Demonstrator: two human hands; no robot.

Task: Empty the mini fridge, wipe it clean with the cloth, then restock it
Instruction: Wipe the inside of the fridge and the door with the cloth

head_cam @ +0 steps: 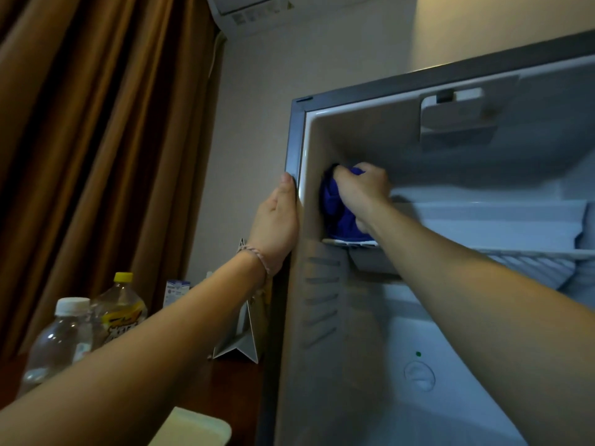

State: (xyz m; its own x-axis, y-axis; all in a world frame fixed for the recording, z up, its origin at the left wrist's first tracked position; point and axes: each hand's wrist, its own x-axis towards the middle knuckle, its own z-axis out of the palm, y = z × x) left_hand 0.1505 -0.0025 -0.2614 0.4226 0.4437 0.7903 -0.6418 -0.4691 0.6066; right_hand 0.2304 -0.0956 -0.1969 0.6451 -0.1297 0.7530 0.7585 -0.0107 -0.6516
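Observation:
The mini fridge (296, 140) stands open, and its inside shows no food or drink. My right hand (362, 191) grips a bunched blue cloth (335, 210) and presses it against the fridge's inner left wall, just above the wire shelf (531, 252). My left hand (277, 220) rests flat on the fridge's outer left side, thumb up along the front edge of the frame. A clear water bottle (61, 339) with a white cap and a yellow-capped drink bottle (120, 310) stand on the dark table at lower left.
A small blue-and-white carton (175, 292) and a folded white card stand (241, 339) sit on the table beside the fridge. A pale tray corner (193, 429) lies at the bottom. Brown curtains (96, 140) hang at left; an air conditioner (257, 11) is mounted above.

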